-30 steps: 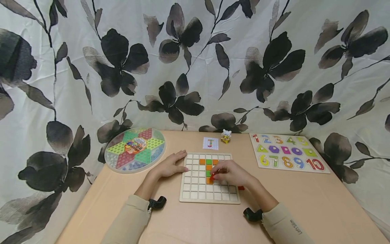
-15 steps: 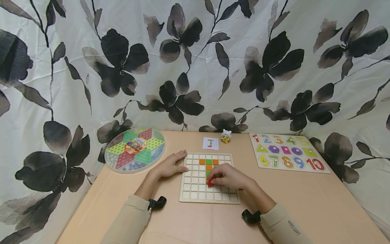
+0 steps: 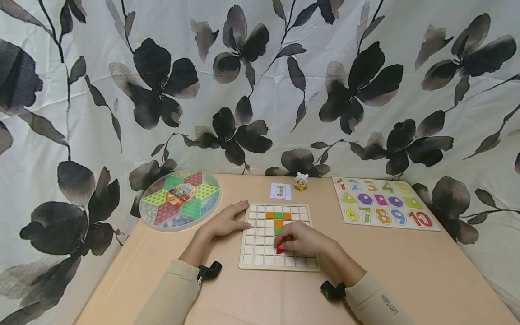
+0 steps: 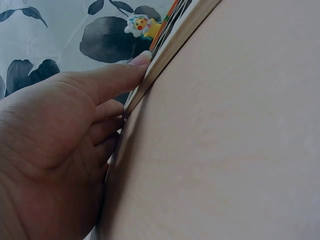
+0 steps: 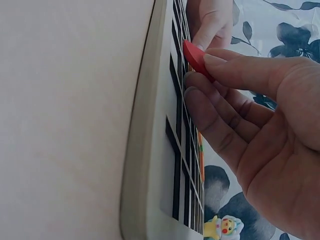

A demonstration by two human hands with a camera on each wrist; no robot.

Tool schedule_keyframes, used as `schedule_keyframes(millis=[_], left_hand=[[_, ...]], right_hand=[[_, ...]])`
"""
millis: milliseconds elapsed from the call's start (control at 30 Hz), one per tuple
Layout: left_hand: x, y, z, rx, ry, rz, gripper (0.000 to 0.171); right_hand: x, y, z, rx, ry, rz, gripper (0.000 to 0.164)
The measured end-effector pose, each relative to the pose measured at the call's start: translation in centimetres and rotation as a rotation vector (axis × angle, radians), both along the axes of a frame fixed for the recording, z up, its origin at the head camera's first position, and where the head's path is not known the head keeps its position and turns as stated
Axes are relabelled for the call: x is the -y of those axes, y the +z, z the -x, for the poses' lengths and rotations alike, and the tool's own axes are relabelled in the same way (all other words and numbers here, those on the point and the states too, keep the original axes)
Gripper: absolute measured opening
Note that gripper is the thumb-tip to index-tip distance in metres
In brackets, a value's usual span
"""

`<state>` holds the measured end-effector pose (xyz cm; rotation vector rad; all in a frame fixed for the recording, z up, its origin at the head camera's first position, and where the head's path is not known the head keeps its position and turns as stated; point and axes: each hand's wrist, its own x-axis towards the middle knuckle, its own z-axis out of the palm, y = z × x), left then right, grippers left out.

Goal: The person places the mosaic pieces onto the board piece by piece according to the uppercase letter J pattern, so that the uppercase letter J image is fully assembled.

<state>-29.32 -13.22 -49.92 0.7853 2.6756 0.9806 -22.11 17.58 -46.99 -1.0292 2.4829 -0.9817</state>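
A white grid board (image 3: 258, 260) with a light wooden frame lies in the middle of the table. In it, orange and green square tiles (image 3: 278, 215) form a short row near the back and a column running forward. My right hand (image 3: 302, 239) pinches a red tile (image 5: 196, 57) between thumb and fingers, tilted over the front part of that column. Its fingers hide some cells around it. On the board's left edge rests my left hand (image 3: 225, 220), thumb and fingers extended; the left wrist view shows its thumb on the wooden side.
Behind the board lie a pattern card (image 3: 280, 191) with a coloured J shape and a small toy figure (image 3: 301, 181). A round star-patterned game board (image 3: 180, 201) is at left, a number-and-shape puzzle board (image 3: 386, 203) at right. A floral curtain hangs behind.
My right hand has moved toward the front of the board with the red tile, down along the column. My left hand has stayed on the left edge.
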Motion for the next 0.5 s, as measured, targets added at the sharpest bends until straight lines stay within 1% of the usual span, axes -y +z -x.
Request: schedule_keyframes(millis=[267,500], left_hand=[[0.08,-0.07,0.14,-0.005,-0.009,0.003,0.086],[0.14,-0.06,0.22,-0.001,-0.008,0.005,0.086]], right_hand=[[0.22,-0.07,-0.04,0.008,0.009,0.0,0.014],[0.41,-0.07,-0.04,0.007,0.009,-0.027,0.014]])
